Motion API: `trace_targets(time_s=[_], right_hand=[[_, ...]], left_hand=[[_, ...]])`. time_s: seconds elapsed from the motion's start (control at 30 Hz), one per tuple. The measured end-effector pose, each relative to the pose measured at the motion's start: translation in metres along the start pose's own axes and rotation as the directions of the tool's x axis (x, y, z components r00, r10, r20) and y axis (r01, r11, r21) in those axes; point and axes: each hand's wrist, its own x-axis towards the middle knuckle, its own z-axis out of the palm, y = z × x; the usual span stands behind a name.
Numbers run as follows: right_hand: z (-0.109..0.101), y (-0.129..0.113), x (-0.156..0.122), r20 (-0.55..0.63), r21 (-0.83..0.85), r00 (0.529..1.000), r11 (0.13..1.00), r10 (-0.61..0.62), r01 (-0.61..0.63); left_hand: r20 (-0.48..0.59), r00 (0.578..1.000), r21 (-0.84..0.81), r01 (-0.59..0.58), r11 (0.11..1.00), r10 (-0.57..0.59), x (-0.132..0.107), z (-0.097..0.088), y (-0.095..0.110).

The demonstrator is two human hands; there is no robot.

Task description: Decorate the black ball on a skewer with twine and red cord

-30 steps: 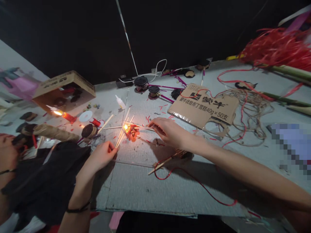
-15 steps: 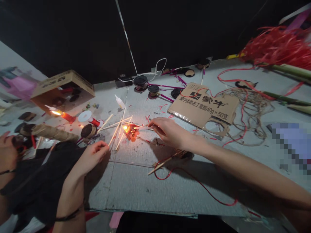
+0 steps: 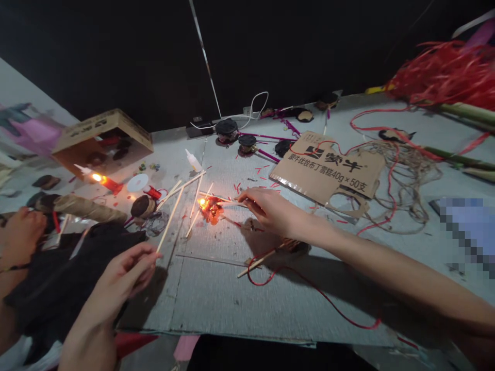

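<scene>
Foremost, the right hand (image 3: 268, 211) reached in from the lower right, its fingers (image 3: 249, 195) pinched on a thin stick (image 3: 228, 201) that ran into a small fire (image 3: 207, 205) burning on red scraps at mid-desk (image 3: 232, 304). The left hand (image 3: 119, 275) sat at lower left, its fingers (image 3: 139, 255) closed around a wooden stick (image 3: 170, 221) tilted up toward the fire, not touching it. Loose sticks (image 3: 196, 198) lay scattered beside the fire.

Nearby items: another person's hand (image 3: 23, 232) at far left, beside a black cloth (image 3: 65, 278); a twine roll (image 3: 85, 208); a lit red candle (image 3: 106, 184); a white disc (image 3: 137, 182); a small white bottle (image 3: 193, 161); an open cardboard box (image 3: 102, 136). Farther right lay a printed cardboard sheet (image 3: 327, 167), a twine tangle (image 3: 406, 175), and a red cord (image 3: 313, 304) passing under the right forearm.
</scene>
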Motion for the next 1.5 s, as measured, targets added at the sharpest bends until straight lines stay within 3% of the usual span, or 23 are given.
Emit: trace_targets(time_s=[0.17,0.37,0.6,0.77,0.9,1.0,1.3,1.5], right_hand=[[-0.005,-0.005,-0.002,-0.004,0.009,1.000,1.000,-0.030,0.030],[-0.002,0.006,-0.001,0.076,-0.066,0.997,0.997,-0.021,0.026],[-0.001,0.013,-0.002,0.095,-0.098,0.995,0.995,-0.005,0.014],[0.000,0.010,-0.003,0.114,-0.094,0.993,0.995,-0.017,0.028],[0.002,0.009,-0.002,0.120,-0.103,0.993,0.994,-0.012,0.024],[0.001,0.009,-0.002,0.119,-0.108,0.993,0.994,-0.006,0.019],[-0.005,0.008,-0.002,0.099,-0.122,0.995,0.992,0.014,-0.002],[-0.011,0.005,-0.001,0.076,-0.126,0.997,0.992,-0.016,0.025]], left_hand=[[0.057,0.997,-0.166,0.053,0.985,-0.044,-0.045,0.008,-0.011],[0.150,0.983,-0.156,0.126,0.980,-0.103,-0.078,0.043,-0.015],[0.273,0.962,-0.195,0.078,0.978,-0.022,-0.058,0.077,-0.031],[0.264,0.964,-0.182,0.075,0.980,-0.025,-0.039,0.091,-0.013],[0.231,0.973,-0.093,0.036,0.995,-0.014,-0.031,0.092,0.007],[0.230,0.973,-0.038,0.030,0.999,-0.021,-0.027,0.088,0.011],[0.230,0.973,-0.064,0.037,0.997,-0.022,-0.022,0.080,-0.010],[0.043,0.990,0.153,-0.142,0.978,0.137,-0.027,0.084,-0.019]])
